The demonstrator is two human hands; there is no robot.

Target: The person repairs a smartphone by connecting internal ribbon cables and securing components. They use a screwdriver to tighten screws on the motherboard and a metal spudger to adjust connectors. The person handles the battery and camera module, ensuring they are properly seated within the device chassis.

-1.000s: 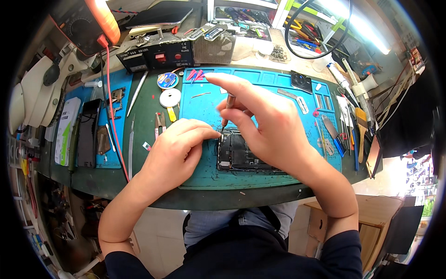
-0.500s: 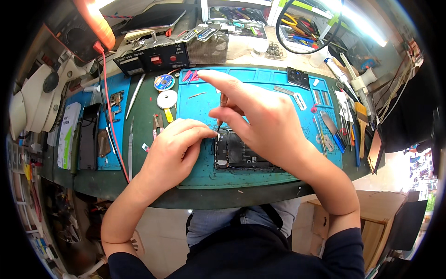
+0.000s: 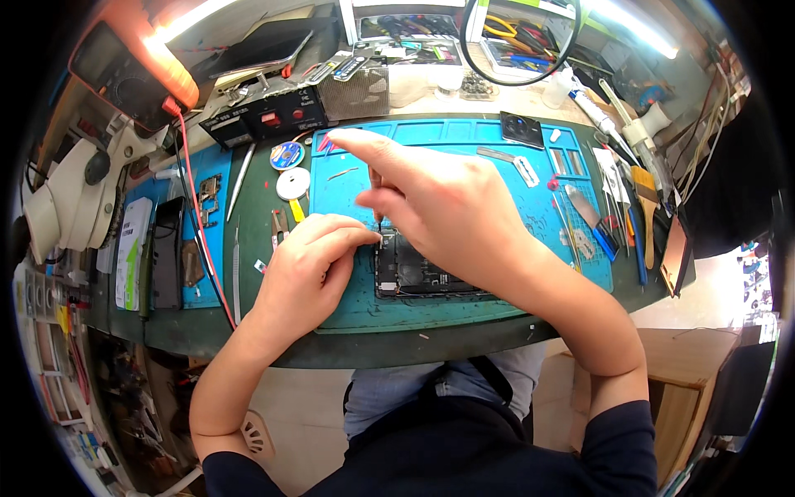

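Observation:
On the blue silicone mat lies an opened phone, its dark insides facing up, partly hidden under my right hand. My right hand grips a slim upright screwdriver, with the tip at the phone's upper left corner and my index finger raised over the handle's top. My left hand is closed with curled fingers, its index fingertip touching that same corner beside the screwdriver's tip.
Two spools, pliers and tweezers lie left of the mat. Phones, a microscope, a multimeter and a power unit surround them. Knives, brushes and tools line the right.
The whole view has shifted, with bench items appearing a little farther left in the middle. Both hands stay at the phone's corner, the screwdriver still upright in my right hand.

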